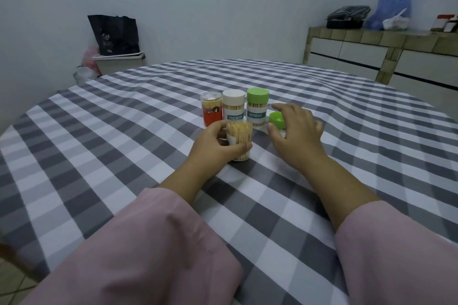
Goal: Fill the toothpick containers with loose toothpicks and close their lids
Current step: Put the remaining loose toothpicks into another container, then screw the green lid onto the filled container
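Pink sleeves (153,242) fill the near edge of the view, and both forearms reach out over the checked cloth toward the middle of the bench (99,131). Nearest of the task's things is the open container (240,141), standing upright on the cloth and packed with toothpicks to its brim, without a lid. Its long axis is vertical. The left hand (213,146) grips it, thumb across the front and fingers curled round the far side.

The green lid (277,120) lies on the cloth just right of and beyond that container, open side tipped toward the camera. The right hand (295,129) hovers over it with fingers spread and relaxed, holding nothing; whether it touches the lid I cannot tell. That hand is plainly the nearer one, so capping looks like its job: lift the lid, carry it left and set it down along the upright axis.

Behind stand three closed containers in a row: orange container (211,111), white-lidded container (233,109), green-lidded container (257,108).
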